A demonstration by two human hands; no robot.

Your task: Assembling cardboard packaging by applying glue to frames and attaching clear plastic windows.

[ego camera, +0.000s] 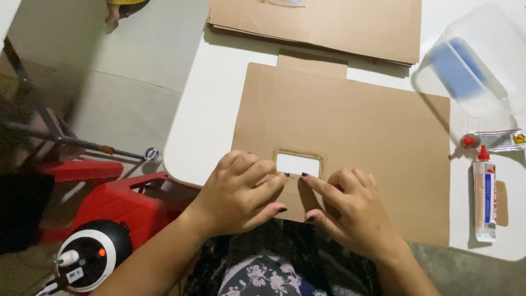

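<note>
Head view, centre frame: cardboard sheet (pixel 350 137) flat on white table (pixel 203 120). Left hand (pixel 241 192) and right hand (pixel 350 211), side by side, fingertips pressing cardboard below rectangular cutout (pixel 297 164); neither grasps. Glue bottle (pixel 484 192) right edge.

Bare forearms, dark-painted nails, dark floral-print garment (pixel 257 274) at the lap

Brown cardboard sheet (pixel 350 131) on white table (pixel 208 109); red stool (pixel 126 205) (black-and-white floral fabric (pixel 263 277) below).
</note>
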